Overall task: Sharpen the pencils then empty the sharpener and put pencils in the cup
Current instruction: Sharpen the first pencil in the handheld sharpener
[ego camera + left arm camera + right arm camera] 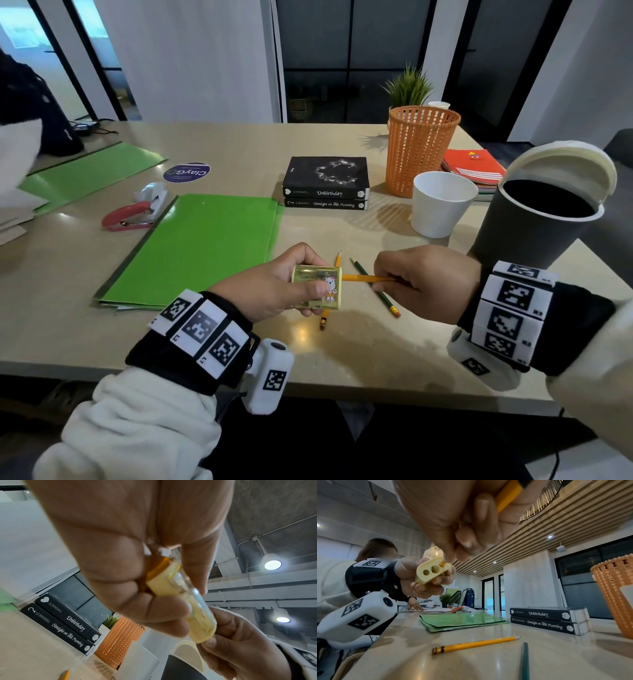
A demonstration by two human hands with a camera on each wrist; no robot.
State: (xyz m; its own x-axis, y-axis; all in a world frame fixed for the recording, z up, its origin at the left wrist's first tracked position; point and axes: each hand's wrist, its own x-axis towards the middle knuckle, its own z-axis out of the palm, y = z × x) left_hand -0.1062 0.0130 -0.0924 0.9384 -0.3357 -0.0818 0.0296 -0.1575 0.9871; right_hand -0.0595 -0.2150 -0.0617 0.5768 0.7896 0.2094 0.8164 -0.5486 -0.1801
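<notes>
1. The left hand point(274, 284) has its fingers and thumb curled round the yellow sharpener point(317, 287) and holds it in the air above the counter point(359, 356). The body is see-through plastic held by its sides; if the grip loosens while the pencil turns, the sharpener could twist along with it and cut nothing, or slip and fall.

2. The orange pencil point(366, 278) has its tip in one of the sharpener's three holes, as the right wrist view shows. Pushed in at a slant or too hard, the lead would likely snap inside. How full the shavings chamber is I cannot tell; if its cover is loose, shavings might spill on the counter before it reaches the bin point(534, 219).

3. Two more pencils lie on the counter under the hands: a yellow pencil point(330, 291), partly hidden by the sharpener, and a green pencil point(375, 287) crossing beneath the held one. A dropped wrist or sleeve could roll them toward the near edge.

4. The right hand point(428, 284) is closed round the orange pencil's far end, fingers pinching it. Held that far back, it may wobble in the hole.

5. The white cup point(442, 205) stands empty, just beside the bin. A careless reach could knock it over.
</notes>
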